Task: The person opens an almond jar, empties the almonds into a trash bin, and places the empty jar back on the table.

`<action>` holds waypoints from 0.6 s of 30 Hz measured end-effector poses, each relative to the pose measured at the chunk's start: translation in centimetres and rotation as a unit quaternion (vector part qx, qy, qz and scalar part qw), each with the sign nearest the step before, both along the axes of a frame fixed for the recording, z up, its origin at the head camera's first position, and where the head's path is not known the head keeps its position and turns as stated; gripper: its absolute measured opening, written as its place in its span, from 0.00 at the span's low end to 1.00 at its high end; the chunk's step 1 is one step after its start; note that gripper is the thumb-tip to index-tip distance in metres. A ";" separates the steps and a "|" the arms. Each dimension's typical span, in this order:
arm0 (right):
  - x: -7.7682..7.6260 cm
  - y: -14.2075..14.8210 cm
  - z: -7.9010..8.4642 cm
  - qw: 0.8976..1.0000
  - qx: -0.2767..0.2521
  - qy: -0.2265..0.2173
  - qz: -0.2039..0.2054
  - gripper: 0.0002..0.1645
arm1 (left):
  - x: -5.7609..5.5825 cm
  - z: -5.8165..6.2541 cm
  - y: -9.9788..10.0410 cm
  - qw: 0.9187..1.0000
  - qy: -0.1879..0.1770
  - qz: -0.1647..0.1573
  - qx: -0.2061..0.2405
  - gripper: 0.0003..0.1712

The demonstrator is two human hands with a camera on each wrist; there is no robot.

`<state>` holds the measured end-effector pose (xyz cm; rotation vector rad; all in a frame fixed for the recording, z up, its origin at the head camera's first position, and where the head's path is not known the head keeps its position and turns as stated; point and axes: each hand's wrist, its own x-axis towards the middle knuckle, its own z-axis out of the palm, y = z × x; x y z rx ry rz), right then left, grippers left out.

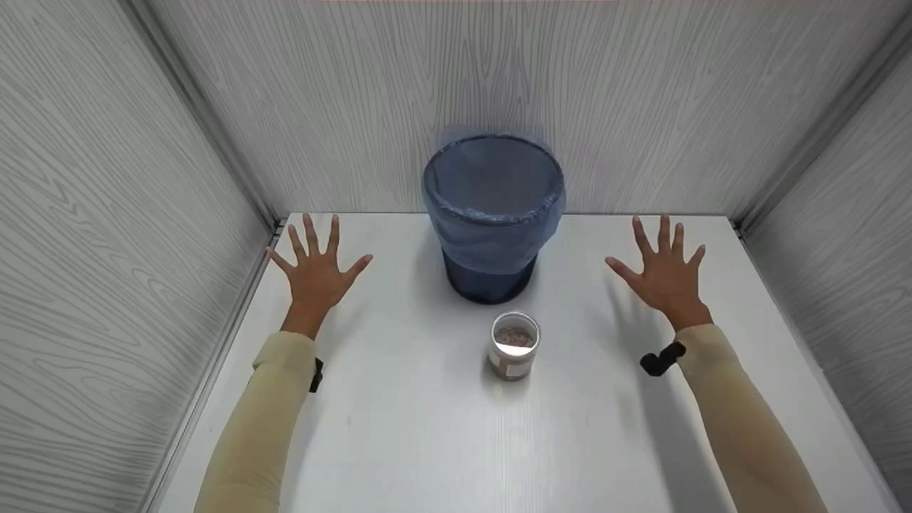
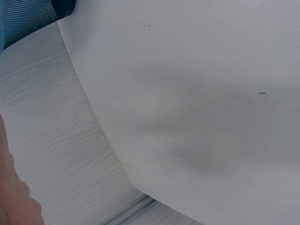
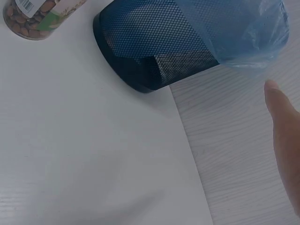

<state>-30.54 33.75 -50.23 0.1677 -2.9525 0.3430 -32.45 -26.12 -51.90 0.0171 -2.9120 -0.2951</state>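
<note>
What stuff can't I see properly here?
Bottom inside the bin: head view, hidden by its near side and blue bag.
Top of the jar: right wrist view, cut off by the top edge.
Words on its label: head view, too small.
Most of the left hand: left wrist view, cut by the left edge.

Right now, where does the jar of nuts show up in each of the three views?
Head: the jar of nuts is below and slightly right of centre.
Left wrist: not in the picture.
Right wrist: top left corner, cut off by the top edge.
Shared landmark: the bin, partly visible at top left in the left wrist view.
</note>
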 end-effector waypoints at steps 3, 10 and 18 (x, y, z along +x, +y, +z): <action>-0.2 0.0 -0.1 1.000 0.002 0.008 -0.001 0.57 | -0.1 0.0 0.0 1.000 0.003 0.000 0.001 0.61; -0.2 0.0 -0.7 1.000 -0.001 0.008 0.001 0.57 | 0.5 0.0 -0.2 1.000 -0.003 0.005 -0.007 0.60; -0.5 0.3 -0.7 1.000 0.000 0.016 0.001 0.57 | 0.2 0.2 0.0 1.000 0.009 -0.005 -0.021 0.59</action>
